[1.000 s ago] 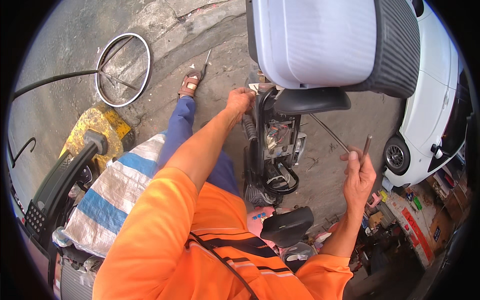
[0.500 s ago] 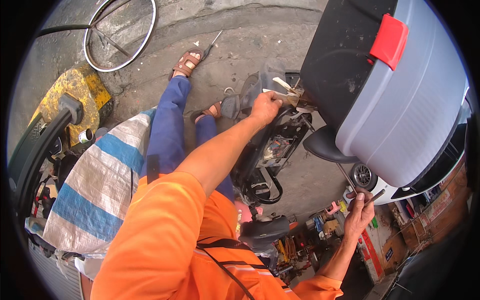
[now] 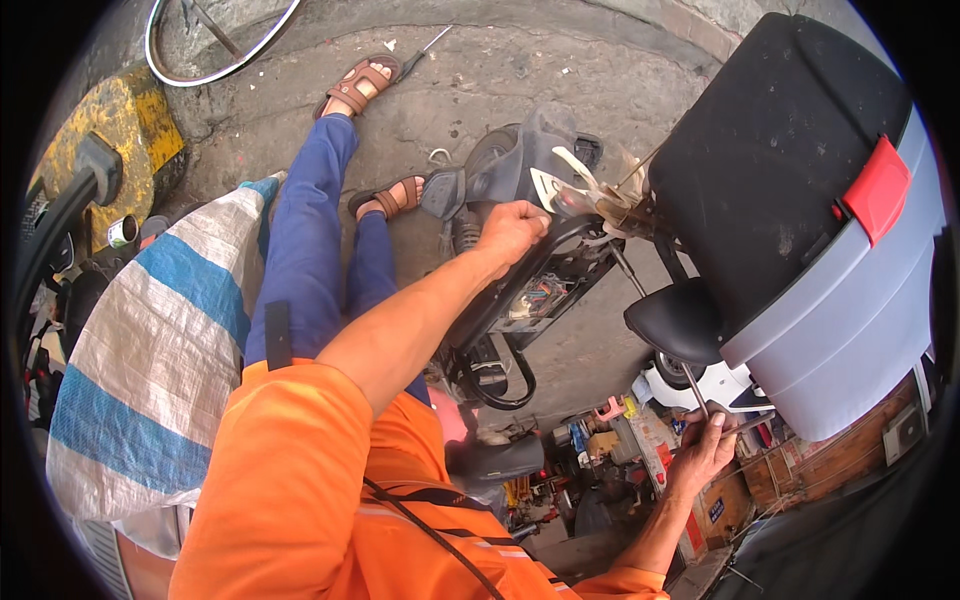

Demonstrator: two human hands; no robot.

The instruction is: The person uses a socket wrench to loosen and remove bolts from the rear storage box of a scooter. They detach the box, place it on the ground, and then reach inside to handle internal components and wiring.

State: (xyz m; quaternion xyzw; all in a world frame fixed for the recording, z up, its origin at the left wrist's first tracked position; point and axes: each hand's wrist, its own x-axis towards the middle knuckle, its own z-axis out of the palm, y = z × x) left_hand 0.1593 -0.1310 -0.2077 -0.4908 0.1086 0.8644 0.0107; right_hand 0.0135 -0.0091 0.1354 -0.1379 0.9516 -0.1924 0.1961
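My left hand (image 3: 512,238) has its fingers closed together at the top of a black scooter frame (image 3: 480,318), below a cream plastic piece (image 3: 545,187). Whatever is between those fingers is too small to make out. At the lower right, my right hand (image 3: 702,452) is wrapped round the handle end of what looks like a T-handle wrench (image 3: 694,388). Its long metal shaft slants up to the left toward the frame, partly hidden by a black rounded pad (image 3: 678,325). Bundled wires (image 3: 540,297) show inside the frame.
A grey and black top box (image 3: 850,300) with a red latch (image 3: 877,190) fills the right. A striped woven sack (image 3: 165,330) lies at the left, near a yellow-black block (image 3: 120,140). A screwdriver (image 3: 425,50) is on the ground by my sandal. Crowded tools (image 3: 570,460) stand at lower right.
The view has shifted, and the top box appears further right. My left fingers sit slightly lower beside the cream piece. My right hand keeps its grip on the wrench.
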